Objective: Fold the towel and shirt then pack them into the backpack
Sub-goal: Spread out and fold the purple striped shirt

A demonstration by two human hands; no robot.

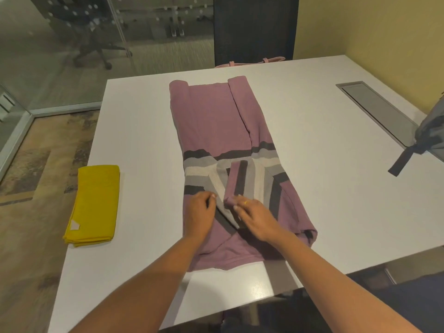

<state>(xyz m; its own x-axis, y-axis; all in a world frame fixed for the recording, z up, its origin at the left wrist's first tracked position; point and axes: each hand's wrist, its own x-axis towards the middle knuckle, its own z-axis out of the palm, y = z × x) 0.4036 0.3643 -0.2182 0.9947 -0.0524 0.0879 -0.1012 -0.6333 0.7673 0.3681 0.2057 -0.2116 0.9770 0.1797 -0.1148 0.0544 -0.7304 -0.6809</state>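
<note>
A mauve shirt (211, 121) with dark, grey and white stripes lies lengthwise on the white table (312, 164), its sides folded inward. Both striped sleeves are folded across its near half. My left hand (200, 212) rests on the left sleeve with fingers bent. My right hand (254, 217) pinches the cuff of the right sleeve (240, 181) between thumb and fingers. A yellow towel (95, 203) lies folded into a rectangle at the table's left edge. Part of the grey backpack (430, 133), with a dark strap hanging, shows at the right edge of the view.
A grey cable hatch (377, 109) is set into the table at the right. A dark chair (254, 30) stands behind the far edge, with a pink strap (249, 62) just beyond it. Glass walls and an office chair lie to the left.
</note>
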